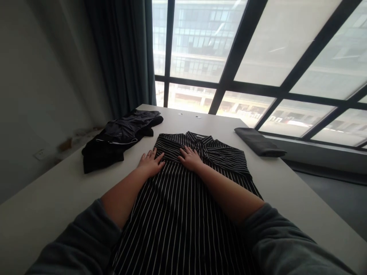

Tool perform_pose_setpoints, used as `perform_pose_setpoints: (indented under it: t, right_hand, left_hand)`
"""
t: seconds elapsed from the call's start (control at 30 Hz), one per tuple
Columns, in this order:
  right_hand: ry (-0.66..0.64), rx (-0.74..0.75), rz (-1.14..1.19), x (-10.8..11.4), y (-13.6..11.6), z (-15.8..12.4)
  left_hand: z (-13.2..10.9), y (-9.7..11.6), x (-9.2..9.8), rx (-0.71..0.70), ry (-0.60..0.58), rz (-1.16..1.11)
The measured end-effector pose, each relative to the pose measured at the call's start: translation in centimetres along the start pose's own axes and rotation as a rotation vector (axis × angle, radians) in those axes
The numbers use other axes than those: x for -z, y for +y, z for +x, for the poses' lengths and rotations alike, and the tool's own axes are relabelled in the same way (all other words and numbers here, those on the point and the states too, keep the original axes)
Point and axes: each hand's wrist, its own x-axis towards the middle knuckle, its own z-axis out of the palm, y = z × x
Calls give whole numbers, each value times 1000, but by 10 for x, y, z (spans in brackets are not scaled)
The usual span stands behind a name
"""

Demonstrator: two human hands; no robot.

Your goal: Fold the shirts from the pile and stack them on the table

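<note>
A black shirt with white stripes (183, 206) lies spread on the table, its collar pointing away from me toward the window. Both sleeves are folded inward across the chest. My left hand (151, 163) rests at the shirt's left edge, fingers spread, by the folded sleeve. Lying flat on the fabric near the middle of the chest is my right hand (190, 158), its fingers stretched out. Neither hand grips anything. The shirt's lower end runs out of view at the bottom.
The white table (301, 214) reaches toward a large window. A heap of dark clothes (120, 133) lies at the left, and a folded grey cloth (258, 142) at the right edge. A dark curtain (123, 53) hangs behind the far left corner.
</note>
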Motion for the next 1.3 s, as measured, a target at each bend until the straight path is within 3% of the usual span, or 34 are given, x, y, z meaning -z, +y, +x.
perform_pose_setpoints:
  t: [0.1, 0.2, 0.33, 0.47, 0.6, 0.7, 0.77, 0.87, 1.0, 1.3]
  right_hand:
    - [2, 12, 34, -5, 5, 0]
    - [10, 16, 56, -6, 1, 4]
    - [32, 37, 85, -8, -1, 8]
    - [40, 48, 97, -8, -4, 9]
    - [176, 108, 66, -3, -10, -4]
    - [379, 152, -7, 3, -2, -25]
    - [432, 50, -31, 8, 15, -40]
    - [409, -135, -39, 14, 51, -56]
    - [335, -185, -52, 18, 86, -64]
    - [298, 2, -48, 18, 86, -84]
  left_hand:
    - [-8, -2, 2, 0, 48, 36]
    - [-39, -5, -4, -87, 165, 127]
    - [-117, -22, -34, -354, 181, 187]
    - [-200, -45, -59, -457, 233, 203]
    - [-249, -55, -61, -493, 325, 210]
    - [-267, -59, -62, -475, 374, 205]
    - [-276, -63, -65, -459, 401, 219]
    - [-287, -67, -72, -437, 449, 238]
    - [-298, -65, -74, -446, 513, 253]
    - [-323, -65, -47, -613, 544, 324]
